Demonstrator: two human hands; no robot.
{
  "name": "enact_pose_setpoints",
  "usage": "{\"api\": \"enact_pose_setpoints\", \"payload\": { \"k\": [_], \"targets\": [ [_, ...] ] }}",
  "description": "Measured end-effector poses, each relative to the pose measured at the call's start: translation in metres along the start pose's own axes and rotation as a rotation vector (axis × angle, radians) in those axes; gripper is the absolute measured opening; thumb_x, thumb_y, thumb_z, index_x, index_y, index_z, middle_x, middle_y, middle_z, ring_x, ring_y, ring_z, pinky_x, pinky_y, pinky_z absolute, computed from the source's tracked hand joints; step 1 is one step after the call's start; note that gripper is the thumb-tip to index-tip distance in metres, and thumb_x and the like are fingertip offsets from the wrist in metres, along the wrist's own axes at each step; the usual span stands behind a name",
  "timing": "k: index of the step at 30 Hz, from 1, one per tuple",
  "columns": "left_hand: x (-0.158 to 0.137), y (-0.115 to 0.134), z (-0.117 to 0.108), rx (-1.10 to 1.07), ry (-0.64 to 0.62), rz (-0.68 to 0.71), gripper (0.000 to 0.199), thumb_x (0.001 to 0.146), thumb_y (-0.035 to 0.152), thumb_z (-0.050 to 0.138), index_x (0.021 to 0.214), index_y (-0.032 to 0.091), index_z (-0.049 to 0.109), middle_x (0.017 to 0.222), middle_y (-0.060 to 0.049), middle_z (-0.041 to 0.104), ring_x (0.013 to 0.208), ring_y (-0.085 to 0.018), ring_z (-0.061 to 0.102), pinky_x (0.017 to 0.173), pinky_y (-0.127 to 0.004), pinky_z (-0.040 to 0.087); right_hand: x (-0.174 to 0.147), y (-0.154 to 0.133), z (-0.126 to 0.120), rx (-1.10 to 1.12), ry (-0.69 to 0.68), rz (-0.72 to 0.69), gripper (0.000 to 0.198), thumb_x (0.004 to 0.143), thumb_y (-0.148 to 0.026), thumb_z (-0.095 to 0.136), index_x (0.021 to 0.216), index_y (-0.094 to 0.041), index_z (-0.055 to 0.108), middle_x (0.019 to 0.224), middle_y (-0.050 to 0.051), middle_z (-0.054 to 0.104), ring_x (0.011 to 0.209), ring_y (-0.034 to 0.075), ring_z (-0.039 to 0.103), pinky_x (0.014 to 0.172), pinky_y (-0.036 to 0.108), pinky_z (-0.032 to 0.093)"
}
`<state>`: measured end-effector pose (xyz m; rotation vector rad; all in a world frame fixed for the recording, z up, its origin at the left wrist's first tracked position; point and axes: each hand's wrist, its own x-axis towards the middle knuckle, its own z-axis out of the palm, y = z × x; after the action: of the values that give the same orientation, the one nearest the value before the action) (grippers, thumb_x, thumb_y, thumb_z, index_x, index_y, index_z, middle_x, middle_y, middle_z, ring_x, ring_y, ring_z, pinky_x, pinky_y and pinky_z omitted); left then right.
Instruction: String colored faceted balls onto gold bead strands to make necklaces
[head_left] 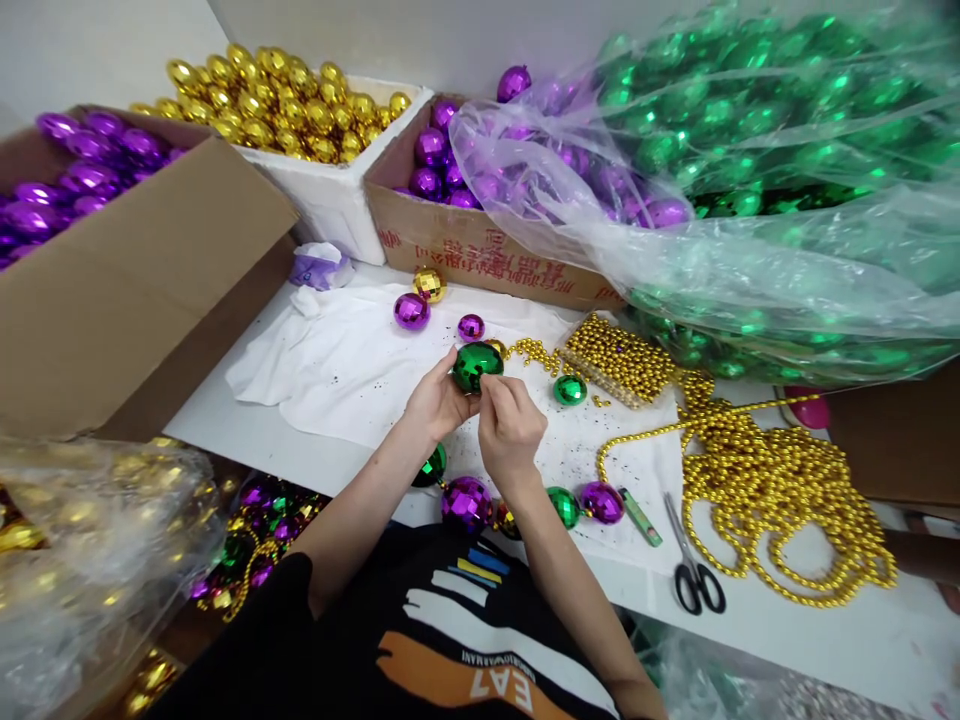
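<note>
My left hand (438,396) is wrapped round a large shiny green ball (475,367) from its left side. At the ball's right end, my right hand (511,425) is closed in a pinch; whatever lies between those fingertips is hidden. Just behind, a small gold ball (496,347) shows in part. A small purple ball (471,327) lies beyond the hands, and a small green ball (570,389) to their right. Below my wrists runs a string of faceted balls, among them a big purple one (466,504), partly covered by my forearms.
Loose gold beads fill a clear box (619,360) at right. Scissors (694,570), a green lighter (641,518) and a heap of gold bead chain (772,500) lie nearby. Behind stand a foam box (322,190), a carton (480,262) and a bag of green balls (750,250).
</note>
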<state>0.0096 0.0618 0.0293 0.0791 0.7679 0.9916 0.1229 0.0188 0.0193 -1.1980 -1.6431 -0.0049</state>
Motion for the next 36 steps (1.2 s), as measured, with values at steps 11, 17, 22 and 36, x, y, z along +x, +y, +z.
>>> {"api": "enact_pose_setpoints", "payload": {
  "k": [11, 17, 22, 36],
  "targets": [
    [0.004, 0.009, 0.006, 0.407, 0.080, 0.547, 0.013, 0.083, 0.030, 0.071, 0.082, 0.017, 0.075, 0.116, -0.007, 0.073, 0.120, -0.022, 0.060, 0.100, -0.032, 0.045, -0.025, 0.045, -0.018, 0.538, -0.275, 0.857, 0.030, 0.085, -0.040, 0.062, 0.099, -0.016, 0.073, 0.086, 0.006, 0.072, 0.069, 0.015, 0.061, 0.054, 0.024, 0.047],
    [0.018, 0.008, 0.035, 0.669, -0.088, 0.677, 0.015, 0.088, 0.025, 0.066, 0.080, 0.019, 0.078, 0.130, -0.006, 0.067, 0.133, -0.023, 0.051, 0.112, -0.034, 0.035, -0.007, 0.069, -0.034, 0.437, -0.236, 0.740, 0.038, 0.089, -0.044, 0.056, 0.112, -0.018, 0.072, 0.118, 0.012, 0.071, 0.105, 0.022, 0.064, 0.060, 0.025, 0.051],
    [0.029, 0.001, 0.053, 0.707, -0.142, 0.586, 0.019, 0.089, 0.018, 0.062, 0.078, 0.018, 0.077, 0.126, -0.005, 0.069, 0.131, -0.022, 0.053, 0.111, -0.032, 0.036, 0.004, 0.072, -0.016, 0.654, -0.333, 0.831, 0.029, 0.079, -0.041, 0.065, 0.093, -0.018, 0.075, 0.097, 0.007, 0.075, 0.073, 0.015, 0.064, 0.049, 0.021, 0.044],
    [0.032, -0.006, 0.027, 1.179, -0.563, 0.320, 0.039, 0.058, 0.011, 0.083, 0.093, 0.023, 0.075, 0.109, -0.005, 0.071, 0.119, -0.029, 0.059, 0.109, -0.040, 0.037, 0.055, 0.047, -0.053, 1.151, -0.151, 0.829, 0.029, 0.081, -0.051, 0.069, 0.087, -0.024, 0.061, 0.052, -0.010, 0.027, 0.043, 0.006, 0.014, 0.037, 0.019, 0.016]
  ]
}}
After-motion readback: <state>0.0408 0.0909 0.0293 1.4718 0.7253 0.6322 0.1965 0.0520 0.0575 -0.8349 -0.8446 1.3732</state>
